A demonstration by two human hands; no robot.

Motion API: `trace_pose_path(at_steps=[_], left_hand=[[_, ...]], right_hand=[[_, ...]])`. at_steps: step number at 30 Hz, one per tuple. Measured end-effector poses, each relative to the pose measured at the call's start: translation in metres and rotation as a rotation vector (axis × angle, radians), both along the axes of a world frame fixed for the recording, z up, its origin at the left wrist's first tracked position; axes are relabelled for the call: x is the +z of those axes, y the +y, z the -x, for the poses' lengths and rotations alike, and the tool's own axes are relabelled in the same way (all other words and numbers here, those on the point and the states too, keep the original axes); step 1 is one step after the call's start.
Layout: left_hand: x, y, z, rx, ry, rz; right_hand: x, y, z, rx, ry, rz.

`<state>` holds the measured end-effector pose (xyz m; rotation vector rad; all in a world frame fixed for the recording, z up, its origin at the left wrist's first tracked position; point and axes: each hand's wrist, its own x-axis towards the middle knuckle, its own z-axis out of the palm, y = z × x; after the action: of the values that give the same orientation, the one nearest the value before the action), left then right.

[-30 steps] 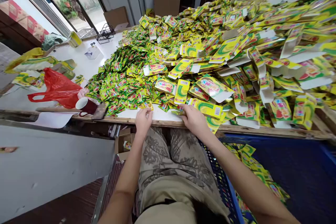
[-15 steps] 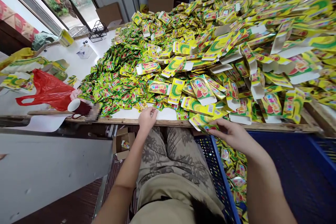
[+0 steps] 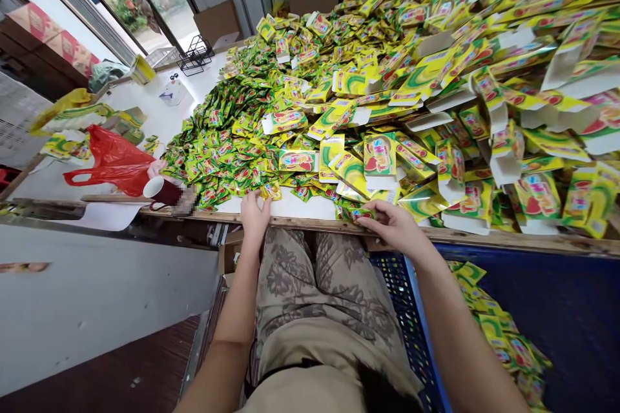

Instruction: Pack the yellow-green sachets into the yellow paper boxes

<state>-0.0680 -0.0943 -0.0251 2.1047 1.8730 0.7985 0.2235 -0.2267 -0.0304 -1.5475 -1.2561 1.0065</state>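
My left hand (image 3: pixel 255 218) is at the table's front edge, thumb and fingers apart, beside a yellow-green packet (image 3: pixel 271 191) at the rim of a heap of small packets (image 3: pixel 227 161). Whether its fingertips touch a packet is hard to tell. To the right, my right hand (image 3: pixel 394 226) pinches a small green packet (image 3: pixel 352 213) between thumb and fingers, just above the wooden edge. Behind it lie flat yellow cartons, among them one with a red heart print (image 3: pixel 380 155) and a tilted one (image 3: pixel 349 171).
More open-ended cartons (image 3: pixel 469 200) pile up across the right of the table. A red plastic bag (image 3: pixel 116 161) and a dark red mug (image 3: pixel 167 192) stand at left. A blue crate (image 3: pixel 484 277) with packets (image 3: pixel 504 335) is below the edge at right. A black wire rack (image 3: pixel 196 55) sits farther back.
My left hand has moved left along the table edge and its fingers have parted. My right hand has moved left, from a carton at the edge to the small green packet. The view has shifted.
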Motion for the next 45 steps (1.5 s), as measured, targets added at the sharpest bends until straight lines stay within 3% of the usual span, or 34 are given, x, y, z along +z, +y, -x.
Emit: trace_pose_path(at_steps=[7,10,15,20,24,26,29,33,37,42,45], left_hand=[[0.002,0.014,-0.012,0.164,0.116,0.17],[0.001,0.011,-0.012,0.134,0.086,0.2],[0.001,0.006,-0.015,0.06,0.039,0.071],[0.005,0.008,-0.027,0.069,0.092,0.169],[0.007,0.011,-0.029,-0.033,0.067,0.232],[0.009,0.006,-0.029,-0.087,-0.003,0.199],[0.015,-0.015,-0.034,-0.193,-0.308,0.169],[0.019,-0.051,-0.05,-0.34,-0.654,0.357],[0.019,-0.065,-0.058,-0.402,-0.723,0.463],[0.024,-0.065,-0.06,-0.437,-0.766,0.528],[0.028,-0.068,-0.065,-0.426,-0.841,0.565]], right_hand=[[0.003,-0.012,0.024,-0.01,0.308,0.104],[0.002,-0.015,0.036,0.002,0.446,0.143],[0.004,-0.017,0.053,-0.04,0.549,0.156],[0.004,-0.018,0.067,-0.072,0.577,0.149],[0.0,-0.018,0.072,-0.073,0.584,0.124],[0.0,-0.019,0.072,-0.076,0.589,0.12],[0.003,-0.023,0.073,-0.086,0.606,0.107],[0.009,-0.024,0.078,-0.077,0.619,0.061],[0.005,-0.017,0.083,-0.076,0.554,0.042],[-0.001,-0.01,0.086,-0.191,0.321,-0.142],[0.003,-0.008,0.088,-0.218,0.383,-0.12]])
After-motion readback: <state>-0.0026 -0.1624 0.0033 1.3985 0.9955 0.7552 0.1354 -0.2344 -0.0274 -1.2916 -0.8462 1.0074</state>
